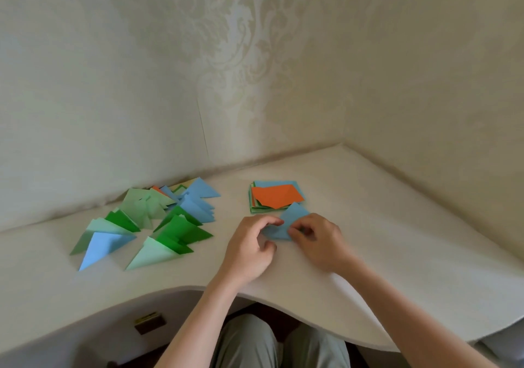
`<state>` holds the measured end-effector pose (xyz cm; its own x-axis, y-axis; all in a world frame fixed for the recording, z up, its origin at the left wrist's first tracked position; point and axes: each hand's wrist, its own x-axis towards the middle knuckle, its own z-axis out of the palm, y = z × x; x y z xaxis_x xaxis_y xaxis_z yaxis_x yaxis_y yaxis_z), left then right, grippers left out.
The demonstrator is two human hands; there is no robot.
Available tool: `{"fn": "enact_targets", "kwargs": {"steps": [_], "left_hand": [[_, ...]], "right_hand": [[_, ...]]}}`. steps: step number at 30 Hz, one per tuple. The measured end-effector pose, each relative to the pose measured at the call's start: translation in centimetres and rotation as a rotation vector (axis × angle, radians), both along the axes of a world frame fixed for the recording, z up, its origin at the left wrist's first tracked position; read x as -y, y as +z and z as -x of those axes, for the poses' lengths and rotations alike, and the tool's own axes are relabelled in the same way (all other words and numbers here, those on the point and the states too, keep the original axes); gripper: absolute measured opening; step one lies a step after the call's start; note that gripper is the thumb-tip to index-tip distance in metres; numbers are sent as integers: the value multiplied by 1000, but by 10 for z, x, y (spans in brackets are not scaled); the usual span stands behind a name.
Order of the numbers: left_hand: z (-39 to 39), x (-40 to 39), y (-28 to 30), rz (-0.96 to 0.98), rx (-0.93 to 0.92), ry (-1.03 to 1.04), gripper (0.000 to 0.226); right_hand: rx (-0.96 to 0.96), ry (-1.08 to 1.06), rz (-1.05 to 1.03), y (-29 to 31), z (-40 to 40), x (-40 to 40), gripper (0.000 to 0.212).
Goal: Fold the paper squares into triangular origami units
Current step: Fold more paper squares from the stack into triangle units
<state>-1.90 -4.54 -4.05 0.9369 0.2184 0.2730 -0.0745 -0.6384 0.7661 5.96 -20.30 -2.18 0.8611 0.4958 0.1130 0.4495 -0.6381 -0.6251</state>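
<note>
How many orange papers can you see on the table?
2: one orange sheet on top of the paper stack behind the hands, and an orange corner peeking out at the back of the folded pile. More may be hidden underneath.

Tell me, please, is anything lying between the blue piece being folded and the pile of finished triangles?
Nothing visible: bare table separates the blue piece, held by left hand and right hand, from the pile.

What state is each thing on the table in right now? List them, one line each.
Blue paper: partly folded, flat on the table, pinched by both hands.
Left hand: fingers curled on the paper's left edge.
Right hand: fingers curled on its right edge.
Paper stack: unfolded squares, orange sheet on top.
Folded triangles: finished, piled loosely.
</note>
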Motion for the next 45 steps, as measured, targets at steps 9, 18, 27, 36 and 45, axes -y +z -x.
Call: {"fn": "enact_targets", "kwargs": {"steps": [9,18,27,36,45], "left_hand": [[0,3,2,-17,102,63,24],[0,4,-1,-6,90,114,16],[-6,9,-2,-165,160,208,30],[-9,10,-3,-138,109,243,29],[-8,8,-2,-126,93,211,25]], "right_hand": [[-18,78,-172,4,4,14,12],[276,135,-137,-13,8,16,20],[249,-15,-70,-16,3,-5,14],[85,-90,-158,-13,2,-8,27],[-38,-63,-223,-4,1,2,30]]}}
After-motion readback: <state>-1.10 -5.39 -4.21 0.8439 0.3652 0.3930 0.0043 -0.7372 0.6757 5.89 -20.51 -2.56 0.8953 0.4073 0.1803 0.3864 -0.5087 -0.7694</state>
